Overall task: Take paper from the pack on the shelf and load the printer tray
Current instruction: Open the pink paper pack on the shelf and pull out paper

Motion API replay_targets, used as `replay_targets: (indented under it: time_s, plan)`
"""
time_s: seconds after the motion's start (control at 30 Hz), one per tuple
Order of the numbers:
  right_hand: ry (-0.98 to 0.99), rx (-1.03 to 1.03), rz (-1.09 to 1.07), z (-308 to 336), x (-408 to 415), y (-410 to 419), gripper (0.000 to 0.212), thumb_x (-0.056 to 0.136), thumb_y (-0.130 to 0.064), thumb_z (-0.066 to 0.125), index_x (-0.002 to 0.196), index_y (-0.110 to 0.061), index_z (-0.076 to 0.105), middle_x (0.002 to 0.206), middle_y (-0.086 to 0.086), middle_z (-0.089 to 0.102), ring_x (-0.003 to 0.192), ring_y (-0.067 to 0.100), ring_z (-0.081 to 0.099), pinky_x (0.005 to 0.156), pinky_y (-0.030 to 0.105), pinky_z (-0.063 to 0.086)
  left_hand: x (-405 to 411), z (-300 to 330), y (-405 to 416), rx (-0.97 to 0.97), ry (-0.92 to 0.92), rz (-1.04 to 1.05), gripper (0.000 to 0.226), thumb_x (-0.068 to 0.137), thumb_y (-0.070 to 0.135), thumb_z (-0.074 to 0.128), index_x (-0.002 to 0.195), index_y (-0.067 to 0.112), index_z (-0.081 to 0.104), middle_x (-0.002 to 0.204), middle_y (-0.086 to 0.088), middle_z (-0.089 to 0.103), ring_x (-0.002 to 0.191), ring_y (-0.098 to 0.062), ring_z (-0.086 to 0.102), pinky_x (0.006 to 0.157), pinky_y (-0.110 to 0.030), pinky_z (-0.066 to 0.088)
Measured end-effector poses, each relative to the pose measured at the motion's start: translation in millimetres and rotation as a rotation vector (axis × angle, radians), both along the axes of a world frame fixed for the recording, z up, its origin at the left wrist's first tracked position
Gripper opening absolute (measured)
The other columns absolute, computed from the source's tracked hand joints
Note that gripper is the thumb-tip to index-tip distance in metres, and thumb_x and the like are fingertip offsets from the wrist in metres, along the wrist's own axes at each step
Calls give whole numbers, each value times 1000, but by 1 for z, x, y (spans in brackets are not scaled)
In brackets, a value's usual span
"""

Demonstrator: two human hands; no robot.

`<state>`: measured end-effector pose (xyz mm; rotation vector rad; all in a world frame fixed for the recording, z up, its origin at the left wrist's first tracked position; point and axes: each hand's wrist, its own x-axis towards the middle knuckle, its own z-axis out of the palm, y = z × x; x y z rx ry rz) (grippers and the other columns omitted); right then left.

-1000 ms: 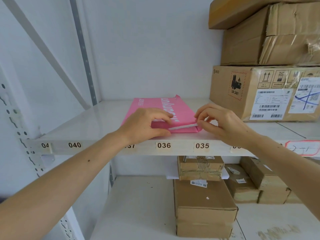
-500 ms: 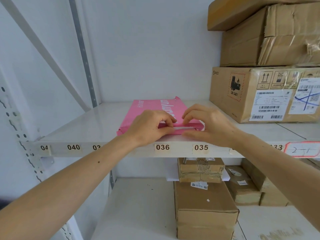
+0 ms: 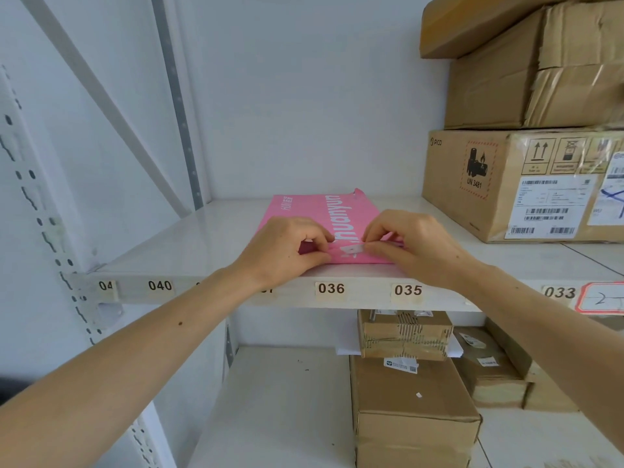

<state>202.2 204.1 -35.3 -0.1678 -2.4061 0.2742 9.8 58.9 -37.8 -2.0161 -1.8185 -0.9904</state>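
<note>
A pink paper pack (image 3: 324,211) with white lettering lies flat on the white shelf (image 3: 189,244), its near end at the front edge above labels 036 and 035. My left hand (image 3: 287,251) rests on the pack's near left corner, fingers curled and pinching the wrapper. My right hand (image 3: 415,244) pinches the near end flap of the wrapper, where a thin white edge of paper (image 3: 353,248) shows between my two hands. No printer or tray is in view.
Stacked cardboard boxes (image 3: 526,177) fill the right of the same shelf, close to my right hand. More boxes (image 3: 412,410) stand on the lower shelf. A perforated metal upright (image 3: 44,211) frames the left side.
My right hand slid left along the pack's near end toward my left hand. The flap now stands folded up against the pack, where earlier a longer white strip showed.
</note>
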Motion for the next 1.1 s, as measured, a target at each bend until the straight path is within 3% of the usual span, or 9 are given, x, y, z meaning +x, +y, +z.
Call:
replay_targets:
  time_s: [0.13, 0.4, 0.53, 0.63, 0.73, 0.83, 1.0, 1.1]
  plan:
    - [-12, -11, -1, -1, 1, -1, 6, 89, -21, 67, 88, -15, 69, 90, -7, 71, 85, 13, 67, 77, 43, 55, 2, 4, -1, -69, -122, 4, 6, 80, 18, 76, 81, 15, 71, 101, 3, 74, 96, -5, 68, 88, -29, 54]
    - [25, -16, -32, 0, 1, -5, 11, 92, -25, 62, 88, -14, 62, 73, 0, 69, 65, 27, 64, 63, 47, 53, 3, 11, -5, -126, -143, -2, 7, 87, 19, 69, 89, 13, 66, 97, 1, 74, 97, -10, 69, 93, -33, 52]
    - [36, -6, -61, 0, 1, -7, 10, 93, -24, 62, 89, -15, 61, 66, -14, 63, 63, 24, 63, 61, 44, 52, -2, 10, -12, -173, -97, 40, 26, 74, 28, 81, 95, 19, 68, 105, 8, 73, 103, -4, 66, 95, -29, 51]
    - [47, -14, -70, -2, 0, -7, 10, 93, -24, 62, 89, -16, 61, 66, -15, 62, 62, 21, 62, 61, 44, 52, -9, 8, -15, -98, -57, 30, 13, 77, 19, 79, 87, 13, 72, 100, 3, 75, 101, -3, 68, 92, -31, 53]
    - [73, -43, -53, -1, 0, -5, 9, 93, -22, 62, 89, -15, 61, 69, -6, 67, 63, 22, 62, 61, 47, 52, -11, 12, -17, -66, -129, 36, 9, 82, 19, 74, 86, 10, 73, 96, 1, 76, 93, -4, 70, 88, -24, 53]
    - [101, -63, -48, -1, 0, -7, 9, 93, -20, 62, 89, -12, 61, 69, -8, 66, 61, 16, 61, 61, 48, 52, -10, 19, -16, -92, -146, 38, 11, 86, 20, 70, 88, 9, 67, 90, 2, 76, 87, -10, 71, 86, -33, 53]
    - [146, -79, -63, 0, -1, -7, 8, 93, -19, 62, 88, -14, 59, 66, -13, 63, 55, 9, 58, 59, 40, 52, -15, 29, -14, -89, -111, 5, 13, 87, 24, 68, 93, 14, 62, 91, 7, 76, 87, -7, 70, 84, -41, 54]
    - [187, -82, -75, -1, -3, -8, 6, 92, -18, 64, 89, -14, 61, 67, -15, 64, 64, 10, 63, 61, 29, 52, -17, 30, -16, -147, -100, -71, 19, 90, 19, 66, 105, 17, 55, 104, 10, 73, 102, 0, 66, 93, -28, 51]
